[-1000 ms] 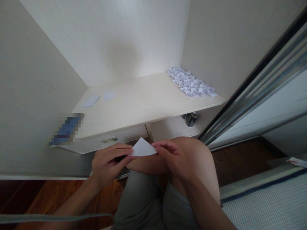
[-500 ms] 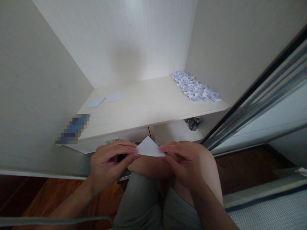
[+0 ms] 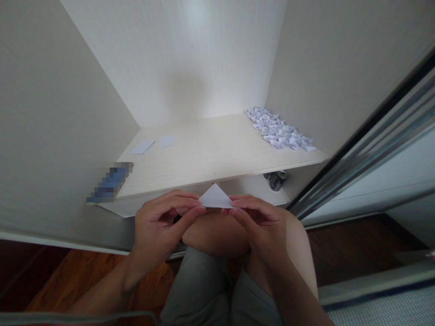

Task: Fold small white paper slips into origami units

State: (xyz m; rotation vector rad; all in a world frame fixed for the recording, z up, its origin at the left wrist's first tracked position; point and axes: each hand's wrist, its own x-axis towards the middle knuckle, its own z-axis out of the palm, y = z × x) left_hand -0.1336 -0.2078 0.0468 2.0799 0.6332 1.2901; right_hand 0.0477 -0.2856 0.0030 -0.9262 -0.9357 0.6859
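A small white piece of paper (image 3: 215,197), folded to a triangle with its point away from me, is held above my knees. My left hand (image 3: 166,219) pinches its left corner between thumb and fingers. At the opposite corner, my right hand (image 3: 260,224) grips the paper the same way. On the shelf ahead, several folded white paper pieces (image 3: 280,133) lie heaped along the right wall. Flat white sheets (image 3: 143,146) rest at the left, with another flat sheet (image 3: 166,141) beside them.
The pale shelf board (image 3: 204,156) spans the cabinet in front of me. A blurred-out blue item (image 3: 110,183) lies at its front left corner. Under the shelf, a dark can (image 3: 278,180) stands in an open compartment. A metal door track (image 3: 360,136) runs along the right.
Both hands have lifted the paper slightly away from me, and the fingers have come a little closer together along its lower edge. The view has shifted slightly.
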